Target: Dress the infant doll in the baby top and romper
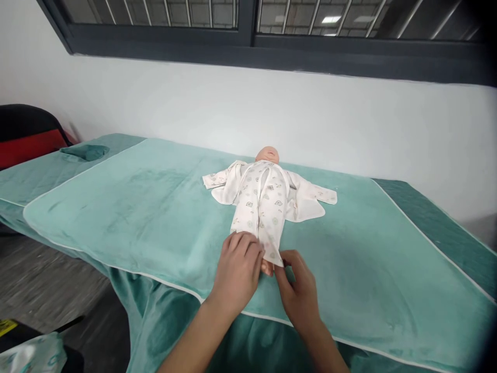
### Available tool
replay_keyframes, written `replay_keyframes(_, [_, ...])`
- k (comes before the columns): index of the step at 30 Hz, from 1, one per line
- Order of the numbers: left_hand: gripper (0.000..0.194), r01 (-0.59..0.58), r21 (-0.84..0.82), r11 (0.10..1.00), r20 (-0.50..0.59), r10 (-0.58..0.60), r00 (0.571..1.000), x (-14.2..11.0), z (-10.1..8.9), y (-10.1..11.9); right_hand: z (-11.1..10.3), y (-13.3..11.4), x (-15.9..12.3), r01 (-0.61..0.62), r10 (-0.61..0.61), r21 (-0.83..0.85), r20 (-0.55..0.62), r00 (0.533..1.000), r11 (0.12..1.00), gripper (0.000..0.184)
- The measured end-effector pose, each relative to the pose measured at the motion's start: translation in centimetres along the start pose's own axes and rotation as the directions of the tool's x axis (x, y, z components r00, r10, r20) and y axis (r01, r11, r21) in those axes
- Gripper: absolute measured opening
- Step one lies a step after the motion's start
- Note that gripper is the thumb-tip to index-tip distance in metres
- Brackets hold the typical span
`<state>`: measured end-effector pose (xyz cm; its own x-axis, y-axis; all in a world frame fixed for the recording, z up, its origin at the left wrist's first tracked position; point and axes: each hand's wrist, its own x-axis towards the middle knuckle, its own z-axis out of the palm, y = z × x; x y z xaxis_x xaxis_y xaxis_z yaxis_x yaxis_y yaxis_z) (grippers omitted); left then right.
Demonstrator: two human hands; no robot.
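A baby doll [267, 154] lies face up, its head toward the wall. It has on a white printed shirt [306, 199], whose sleeves spread out to both sides. White printed baby trousers [248, 199] cover its front and legs. My left hand [238, 269] curls over the lower end of the left trouser leg, fingers bent round the cloth. With thumb and forefinger, my right hand [298, 287] pinches the hem corner of the right trouser leg. One small doll foot [267, 267] shows between my hands; the other is hidden.
Under the doll, a light green blanket [155, 207] covers a bed with darker green sheeting [423, 207]. A white wall [155, 103] and barred window stand behind. A black and red chair [31, 137] is at the left, and a patterned bag [34, 355] lies below left.
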<state>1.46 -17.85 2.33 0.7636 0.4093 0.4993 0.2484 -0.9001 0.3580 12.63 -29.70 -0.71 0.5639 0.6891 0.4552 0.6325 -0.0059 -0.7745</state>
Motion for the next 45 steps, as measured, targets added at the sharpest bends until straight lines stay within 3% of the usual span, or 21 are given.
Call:
replay_keyframes(4, [0.018,-0.012,-0.122,0.992,0.030,0.016,0.999,-0.9,-0.2,0.5,-1.4,-1.2,-0.2,0.065,-0.065,0.023,-0.008,0.998,0.998,0.006])
replay_keyframes(8, [0.029,0.048,-0.131,0.990,0.062,-0.040,0.997,-0.9,0.2,0.8,-1.7,-1.4,0.2,0.087,-0.087,0.035,0.010,0.996,0.996,0.006])
replay_keyframes(12, [0.022,0.075,-0.103,0.992,0.066,-0.068,0.996,-0.5,0.6,1.0,-1.6,-0.6,0.0,0.087,-0.088,0.012,0.058,0.994,0.996,0.006])
replay_keyframes(17, [0.018,0.051,-0.156,0.986,0.098,-0.036,0.995,-0.6,0.6,1.3,-1.5,0.2,-0.8,0.055,-0.055,0.008,0.035,0.998,0.998,0.005])
replay_keyframes(24, [0.017,0.047,-0.186,0.982,-0.035,-0.055,0.998,-0.9,0.9,1.8,-2.1,-0.6,0.1,0.116,-0.117,0.034,0.032,0.993,0.993,0.009])
replay_keyframes(29, [0.016,-0.021,-0.210,0.978,-0.089,0.003,0.996,-2.3,0.1,2.3,-3.3,1.4,-1.3,0.181,-0.177,-0.006,0.189,0.966,0.983,0.010])
replay_keyframes(32, [0.017,-0.055,-0.239,0.969,-0.056,0.043,0.998,-2.7,-0.5,1.9,-4.6,2.9,-1.8,0.231,-0.215,-0.005,0.347,0.913,0.973,0.008])
replay_keyframes(34, [0.016,-0.039,-0.275,0.961,-0.089,0.014,0.996,-2.2,-0.7,0.8,-5.7,3.5,-0.9,0.259,-0.241,0.011,0.411,0.879,0.966,0.006])
replay_keyframes(36, [0.019,0.033,-0.315,0.948,-0.156,-0.086,0.984,-0.6,-0.7,-1.1,-6.6,3.8,1.3,0.256,-0.248,0.032,0.380,0.891,0.966,0.007])
replay_keyframes(39, [0.023,0.172,-0.374,0.911,-0.204,-0.261,0.943,4.3,-0.3,-4.8,-6.5,3.9,7.1,0.109,-0.111,0.022,0.171,0.979,0.994,0.019])
replay_keyframes(42, [0.025,0.248,-0.434,0.866,-0.166,-0.347,0.923,11.4,0.7,-8.5,-4.1,4.6,15.1,-0.059,0.059,0.056,-0.002,0.998,0.997,0.021])
replay_keyframes(45, [0.027,0.330,-0.505,0.797,-0.106,-0.437,0.893,18.8,2.1,-11.6,-0.5,6.3,22.8,-0.026,0.041,0.129,-0.109,0.993,0.991,0.026])
